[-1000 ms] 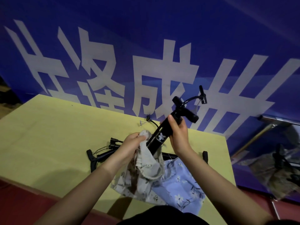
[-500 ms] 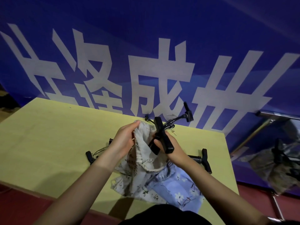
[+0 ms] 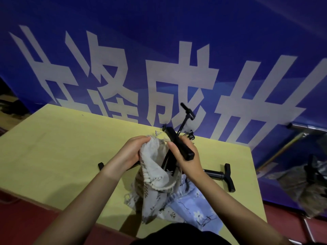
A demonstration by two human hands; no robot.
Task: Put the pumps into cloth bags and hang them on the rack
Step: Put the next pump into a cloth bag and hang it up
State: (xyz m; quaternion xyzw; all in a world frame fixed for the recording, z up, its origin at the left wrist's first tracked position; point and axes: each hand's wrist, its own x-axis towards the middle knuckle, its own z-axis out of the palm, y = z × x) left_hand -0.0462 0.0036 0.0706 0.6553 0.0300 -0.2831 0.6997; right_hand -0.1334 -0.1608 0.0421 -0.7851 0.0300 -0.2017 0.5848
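Note:
My left hand (image 3: pixel 131 151) grips the rim of a beige floral cloth bag (image 3: pixel 154 175) and holds its mouth open. A black pump (image 3: pixel 178 144) stands inside that mouth, its barrel mostly sunk in the bag; my right hand (image 3: pixel 187 156) grips it just under the T-handle. The pump's thin hose (image 3: pixel 184 121) sticks up behind. Under the beige bag lies a blue floral bag (image 3: pixel 196 211). A second black pump (image 3: pixel 221 175) lies on the table to the right. Part of a third pump (image 3: pixel 100 165) shows left of my left wrist.
The yellow table (image 3: pixel 53 152) stands against a blue banner (image 3: pixel 159 59) with large white characters. To the right, a metal rack bar (image 3: pixel 309 128) carries a dark patterned bag (image 3: pixel 304 184) with a pump handle sticking out.
My right hand has pushed the pump down into the beige bag; its barrel was mostly outside a second ago. My left hand kept hold of the bag's rim.

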